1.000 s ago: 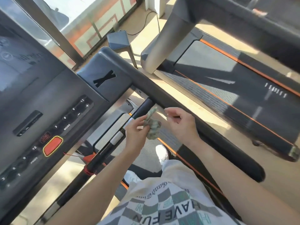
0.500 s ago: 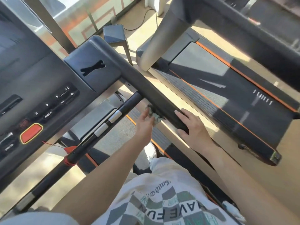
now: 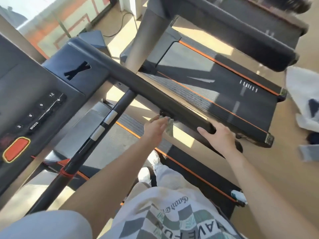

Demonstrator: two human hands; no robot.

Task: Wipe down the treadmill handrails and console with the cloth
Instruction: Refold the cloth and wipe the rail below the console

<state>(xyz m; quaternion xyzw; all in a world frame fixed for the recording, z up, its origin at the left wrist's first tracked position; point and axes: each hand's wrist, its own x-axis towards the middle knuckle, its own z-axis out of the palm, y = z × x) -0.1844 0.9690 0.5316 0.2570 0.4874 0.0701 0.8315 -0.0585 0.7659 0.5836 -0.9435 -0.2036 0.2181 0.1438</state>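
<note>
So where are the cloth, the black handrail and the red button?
handrail (image 3: pixel 146 87), head view, top of the bar's middle stretch.
cloth (image 3: pixel 170 128), head view, crumpled bit hanging down.
red button (image 3: pixel 16 149), head view, middle of its face.

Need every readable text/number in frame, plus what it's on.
"12", console keypad.
"9", same keypad.
"6", same keypad.
"+", same keypad.
"MODE", same keypad.
"HAVE FU", shirt, upside down, cut by frame edge.
Unreadable: keypad's lowest digit, shirt's script line, white marks on neighbouring belt.
</note>
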